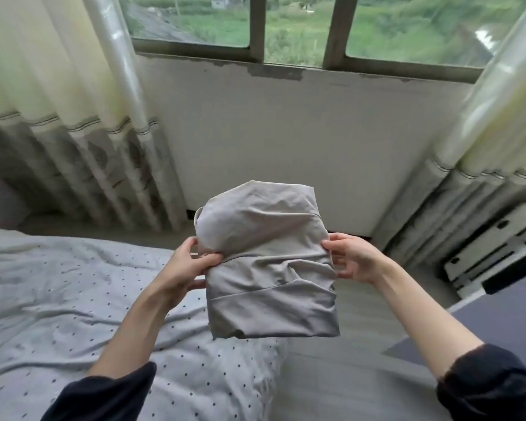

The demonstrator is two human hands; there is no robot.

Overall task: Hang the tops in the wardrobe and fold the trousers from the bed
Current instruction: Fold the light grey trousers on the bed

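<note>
In the head view, both hands are holding a folded grey garment up in the air, above the near right edge of the bed and in front of the wall under the window. The left hand is pinching the bundle's left edge, thumb on the front and fingers curling behind it. The right hand is gripping the right edge at the same height, thumb tip on the front fold and the other fingers going behind the cloth. The garment is showing several stacked layers with soft creases, and a thin loop or strap is sticking out at its far left corner; whether it is trousers or a top I cannot tell for certain, though the tidy fold suggests trousers. It is looking light, thin and limp, somewhat smooth, so the layers are likely to slide apart or sag open if held by one edge only. Taking hold at both sides across the middle, as now, or supporting it flat from beneath, seems the safest way to keep the fold. Curtains are hanging at far left and far right, and a dark surface is lying at the right
</note>
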